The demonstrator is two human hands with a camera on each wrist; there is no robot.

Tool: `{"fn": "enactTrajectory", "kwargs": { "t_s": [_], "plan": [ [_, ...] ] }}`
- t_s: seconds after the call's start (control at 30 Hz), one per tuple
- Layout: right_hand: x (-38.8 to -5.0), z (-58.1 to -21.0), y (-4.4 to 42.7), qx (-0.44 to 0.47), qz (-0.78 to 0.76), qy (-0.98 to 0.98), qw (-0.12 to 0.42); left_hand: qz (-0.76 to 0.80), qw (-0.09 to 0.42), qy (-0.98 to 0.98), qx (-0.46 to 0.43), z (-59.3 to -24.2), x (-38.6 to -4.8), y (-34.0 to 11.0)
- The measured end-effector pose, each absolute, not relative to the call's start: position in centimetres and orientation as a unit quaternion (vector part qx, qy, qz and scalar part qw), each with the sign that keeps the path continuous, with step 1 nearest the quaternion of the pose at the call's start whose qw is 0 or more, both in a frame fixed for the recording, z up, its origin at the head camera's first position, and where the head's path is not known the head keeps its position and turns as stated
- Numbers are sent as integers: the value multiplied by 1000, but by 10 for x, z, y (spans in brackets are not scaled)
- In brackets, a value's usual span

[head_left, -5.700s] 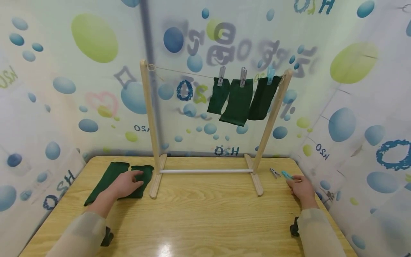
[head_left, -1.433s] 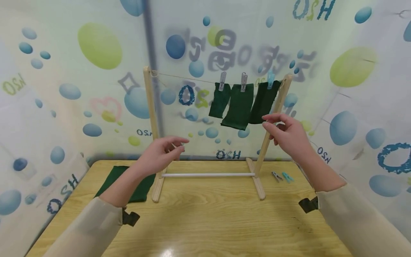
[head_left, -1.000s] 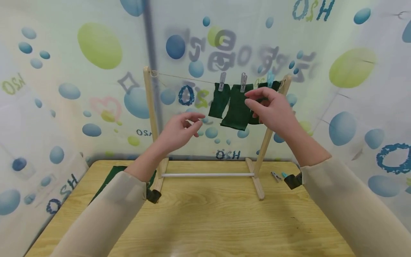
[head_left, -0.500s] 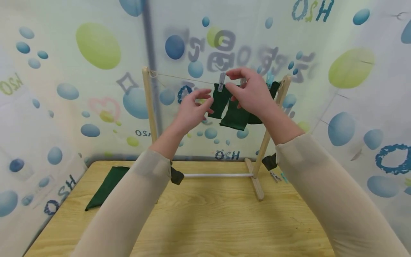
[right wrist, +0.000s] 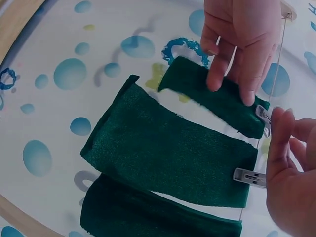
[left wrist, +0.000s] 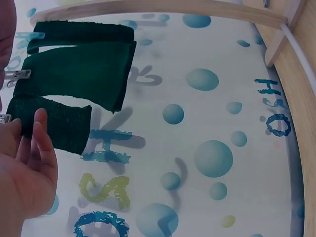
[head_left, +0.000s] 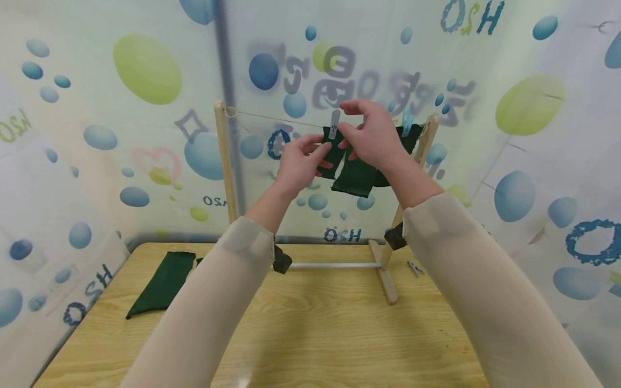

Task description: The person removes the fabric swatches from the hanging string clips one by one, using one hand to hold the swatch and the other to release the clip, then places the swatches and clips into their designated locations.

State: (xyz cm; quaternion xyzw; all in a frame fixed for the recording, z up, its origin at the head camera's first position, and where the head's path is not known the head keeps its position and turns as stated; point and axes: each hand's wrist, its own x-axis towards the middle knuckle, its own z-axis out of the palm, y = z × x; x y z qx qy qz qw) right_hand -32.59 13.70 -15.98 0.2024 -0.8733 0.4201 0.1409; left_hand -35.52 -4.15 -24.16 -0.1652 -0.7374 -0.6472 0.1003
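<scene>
Three dark green cloth pieces hang on a string line: a small one (head_left: 332, 171), a middle one (right wrist: 168, 148) and a right one (head_left: 411, 139). A grey clothespin (head_left: 334, 125) holds the small cloth at its top. My left hand (head_left: 301, 164) is at the small cloth's left side, thumb and fingers spread over its upper part. Just right of that clothespin is my right hand (head_left: 377, 134), thumb and index finger apart, their tips close to it. Another grey clothespin (right wrist: 249, 177) clips the middle cloth, and a blue clothespin (head_left: 406, 124) clips the right one.
The line runs between two wooden posts (head_left: 225, 161) joined low down by a white rod (head_left: 335, 265). Green cloth (head_left: 162, 283) lies on the table (head_left: 301, 334) at the left, partly behind my left sleeve. A loose grey clothespin (head_left: 415, 268) lies at the right.
Earlier, my left hand lay on the table cloths and my right hand held a blue clothespin at the right. Both hands have since risen, empty, to the small hanging cloth and its clothespin.
</scene>
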Motion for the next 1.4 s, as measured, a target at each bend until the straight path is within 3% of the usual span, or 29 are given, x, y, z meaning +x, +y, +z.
{"fn": "enactTrajectory", "kwargs": {
  "t_s": [0.27,1.4],
  "plan": [
    [-329,-165,131,191,437,-871,117,-660,119,-726,-151,-248,-358,-44],
    [-311,-168,133,189,395,-889,131,-656,135,-721,-178,-254,-346,-51]
  ]
}}
